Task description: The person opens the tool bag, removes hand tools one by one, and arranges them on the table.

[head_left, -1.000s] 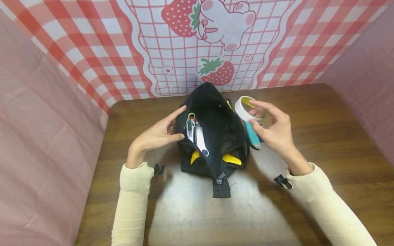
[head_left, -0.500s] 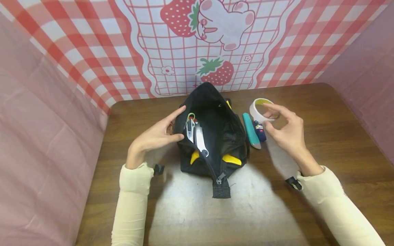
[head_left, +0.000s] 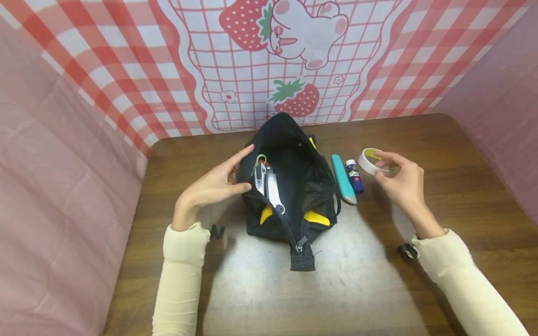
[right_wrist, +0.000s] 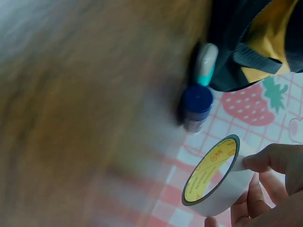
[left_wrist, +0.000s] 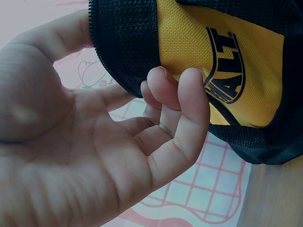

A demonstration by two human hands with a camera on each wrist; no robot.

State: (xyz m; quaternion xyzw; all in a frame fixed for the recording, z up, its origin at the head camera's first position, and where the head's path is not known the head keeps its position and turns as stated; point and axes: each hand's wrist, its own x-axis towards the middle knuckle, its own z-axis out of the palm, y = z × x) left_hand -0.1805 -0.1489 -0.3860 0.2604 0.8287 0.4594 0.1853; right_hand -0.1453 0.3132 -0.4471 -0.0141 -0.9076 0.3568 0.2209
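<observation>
A black bag with yellow panels (head_left: pixel 294 186) stands unzipped in the middle of the table. My left hand (head_left: pixel 212 184) grips its left rim; in the left wrist view the fingers (left_wrist: pixel 189 109) bend against the yellow side with its black lettering, and the zipper edge hides the thumb's tip. Inside the bag lie a silver-white tool (head_left: pixel 273 186) and a green loop (head_left: pixel 261 159). Right of the bag, my right hand (head_left: pixel 401 179) pinches a roll of white tape (right_wrist: pixel 222 189) by its band, tilted, the yellow inner core showing in the right wrist view.
Between bag and tape, a teal, grey-tipped long object (head_left: pixel 343 179) and a dark blue glue stick with a white end (head_left: pixel 355 176) lie side by side on the wooden table (head_left: pixel 454 186). A strawberry-print cloth (head_left: pixel 294 60) hangs along the table's back edge.
My right hand has carried the tape roll rightward and lower, from beside the bag's rim to past the glue stick, which now shows fully. My left hand and the bag have stayed put.
</observation>
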